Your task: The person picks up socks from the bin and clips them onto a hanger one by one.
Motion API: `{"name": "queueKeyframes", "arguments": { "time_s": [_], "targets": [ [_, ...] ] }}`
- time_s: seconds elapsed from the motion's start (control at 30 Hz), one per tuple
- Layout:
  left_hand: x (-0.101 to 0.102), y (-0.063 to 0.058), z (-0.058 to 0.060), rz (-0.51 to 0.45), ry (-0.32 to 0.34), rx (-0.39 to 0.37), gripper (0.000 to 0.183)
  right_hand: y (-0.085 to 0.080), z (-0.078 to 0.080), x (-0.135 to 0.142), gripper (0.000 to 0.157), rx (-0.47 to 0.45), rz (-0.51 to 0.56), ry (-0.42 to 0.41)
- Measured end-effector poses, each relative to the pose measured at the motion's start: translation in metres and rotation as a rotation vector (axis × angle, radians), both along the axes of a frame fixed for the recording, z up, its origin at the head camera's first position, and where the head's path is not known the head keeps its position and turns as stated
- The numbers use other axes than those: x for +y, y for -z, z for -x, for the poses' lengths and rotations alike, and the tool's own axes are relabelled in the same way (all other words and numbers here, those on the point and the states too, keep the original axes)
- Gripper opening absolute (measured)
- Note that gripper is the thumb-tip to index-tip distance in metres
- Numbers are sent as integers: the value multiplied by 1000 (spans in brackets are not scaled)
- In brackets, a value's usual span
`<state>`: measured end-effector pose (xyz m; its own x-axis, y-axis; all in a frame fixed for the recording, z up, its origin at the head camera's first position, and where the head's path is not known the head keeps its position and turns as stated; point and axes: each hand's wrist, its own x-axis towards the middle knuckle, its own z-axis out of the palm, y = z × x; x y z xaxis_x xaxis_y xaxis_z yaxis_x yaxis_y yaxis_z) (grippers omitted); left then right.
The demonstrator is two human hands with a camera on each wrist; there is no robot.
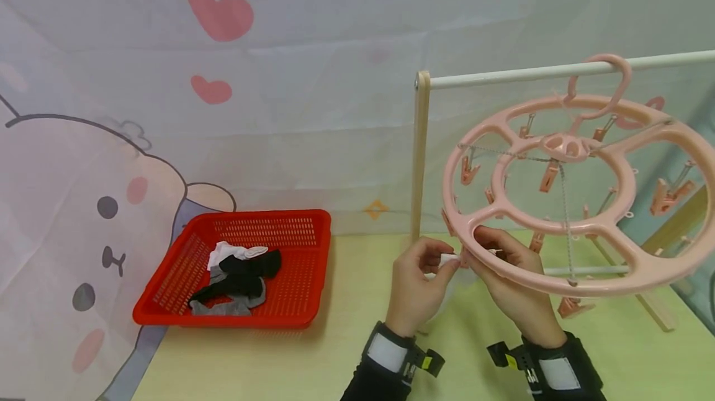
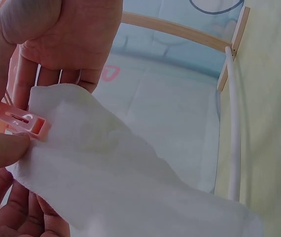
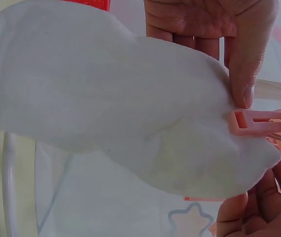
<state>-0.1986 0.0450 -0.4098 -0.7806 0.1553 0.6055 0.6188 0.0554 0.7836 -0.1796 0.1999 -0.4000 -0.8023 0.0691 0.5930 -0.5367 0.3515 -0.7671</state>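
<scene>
A white sock point(image 3: 106, 84) hangs below the rim of a pink round clip hanger point(image 1: 564, 146), its upper edge at a pink clothespin point(image 3: 261, 129). My left hand point(image 1: 416, 286) pinches the sock between thumb and fingers, thumb tip right by the clothespin's jaws. My right hand point(image 1: 519, 280) reaches under the near-left rim, partly hidden by it in the head view. In the left wrist view, its thumb and fingers grip the tail of the clothespin point(image 2: 29, 123), whose jaw end lies over the sock cloth.
The hanger hooks over a white bar point(image 1: 514, 73) on a wooden stand point(image 1: 420, 153). Several other clothespins dangle from it. At left on the table point(image 1: 357, 351), a red basket point(image 1: 313, 301) holds black, grey and white socks point(image 1: 240, 277). A printed cloth hangs behind.
</scene>
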Motion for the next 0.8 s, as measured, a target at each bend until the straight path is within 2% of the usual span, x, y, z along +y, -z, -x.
{"name": "queueKeyframes", "arguments": {
  "time_s": [0.1,0.2,0.3,0.43,0.57,0.67,0.8],
  "targets": [
    [0,2,0,0,-4,-6,15,-5,-9,0,37,-16,-29,-2],
    [0,3,0,5,-10,-9,14,-2,-18,5,39,-36,-55,-10],
    [0,3,0,9,-17,-10,14,14,-19,15,36,-67,-45,-16],
    [0,3,1,10,-27,-7,14,44,-20,31,30,-96,-54,-22],
    [-1,3,1,14,-32,-4,15,66,-28,46,30,-175,-86,-33],
    [-1,2,1,17,-22,-18,15,74,-36,58,32,-239,44,-108],
    [-1,2,0,30,-14,-37,15,75,-45,70,36,-222,232,-187]
  ]
}}
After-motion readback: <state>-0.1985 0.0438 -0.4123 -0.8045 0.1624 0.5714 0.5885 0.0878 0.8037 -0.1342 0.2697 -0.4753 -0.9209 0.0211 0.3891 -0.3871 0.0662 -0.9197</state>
